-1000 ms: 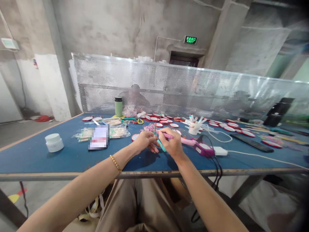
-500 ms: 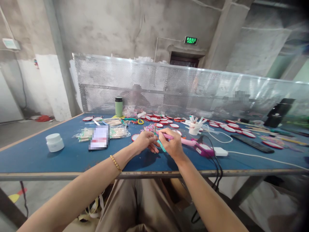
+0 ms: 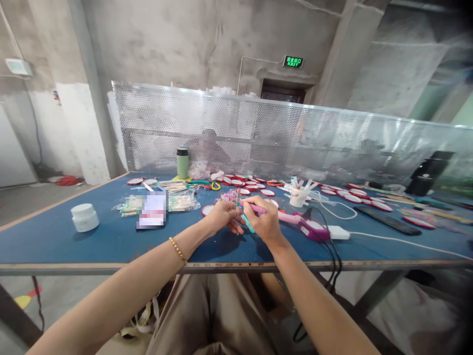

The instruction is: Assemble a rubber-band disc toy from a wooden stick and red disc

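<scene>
My left hand [image 3: 224, 217] is closed, thumb and fingertips pinching a thin upright stick [image 3: 238, 197] with an orange-brown tip. My right hand [image 3: 265, 218] grips a pink pen-like tool [image 3: 257, 207], its point turned toward the stick. Between the hands slants a teal strip [image 3: 248, 223]; which hand carries it, if either, I cannot tell. Just beyond the fingers lies a pile of multicoloured small bands [image 3: 229, 195]. A round white disc with a red rim [image 3: 207, 210] rests partly behind my left hand.
Several red-rimmed discs [image 3: 267, 193] spread along the back. Left are a phone [image 3: 152, 209], a white jar [image 3: 84, 217], bagged sticks [image 3: 183, 201] and a green bottle [image 3: 182, 163]. Right are a paper cup [image 3: 297, 196], a purple device [image 3: 313, 230] and cables [image 3: 399, 241]. A perforated metal screen [image 3: 236, 133] stands behind.
Both hands keep nearly the same pose, with the stick and the pink tool still held. The whole view has shifted very slightly.
</scene>
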`<state>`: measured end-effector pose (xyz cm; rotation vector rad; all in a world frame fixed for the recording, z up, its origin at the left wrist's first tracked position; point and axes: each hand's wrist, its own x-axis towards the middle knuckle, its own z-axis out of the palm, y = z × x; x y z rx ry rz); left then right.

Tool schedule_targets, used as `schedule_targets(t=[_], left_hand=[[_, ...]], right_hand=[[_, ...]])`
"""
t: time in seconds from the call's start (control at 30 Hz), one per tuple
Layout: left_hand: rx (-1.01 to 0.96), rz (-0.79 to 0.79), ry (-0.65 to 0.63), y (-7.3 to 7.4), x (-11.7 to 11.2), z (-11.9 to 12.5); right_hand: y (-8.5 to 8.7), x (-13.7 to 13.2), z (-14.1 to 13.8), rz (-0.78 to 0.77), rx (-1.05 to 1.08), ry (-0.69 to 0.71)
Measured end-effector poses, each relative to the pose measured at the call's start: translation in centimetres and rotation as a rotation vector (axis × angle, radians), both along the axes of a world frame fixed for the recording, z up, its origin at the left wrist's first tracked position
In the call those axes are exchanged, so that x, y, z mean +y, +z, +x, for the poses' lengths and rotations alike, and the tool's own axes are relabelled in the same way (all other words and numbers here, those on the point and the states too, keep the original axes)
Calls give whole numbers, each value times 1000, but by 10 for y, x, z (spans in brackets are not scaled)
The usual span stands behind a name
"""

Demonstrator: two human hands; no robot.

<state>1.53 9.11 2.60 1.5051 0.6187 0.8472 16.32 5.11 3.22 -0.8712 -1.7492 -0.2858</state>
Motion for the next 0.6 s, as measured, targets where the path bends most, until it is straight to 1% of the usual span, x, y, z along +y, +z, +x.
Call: schedule_targets(t=[0.2, 0.5, 0.6], left_hand=[[-6, -3, 0, -1, 0, 0], [-10, 2, -15, -1, 0, 0], [-19, -14, 4, 3, 0, -2]], right_hand=[[0, 2, -1, 32, -5, 4], [1, 1, -1, -13, 5, -28], [1, 0, -1, 3, 86, -7]])
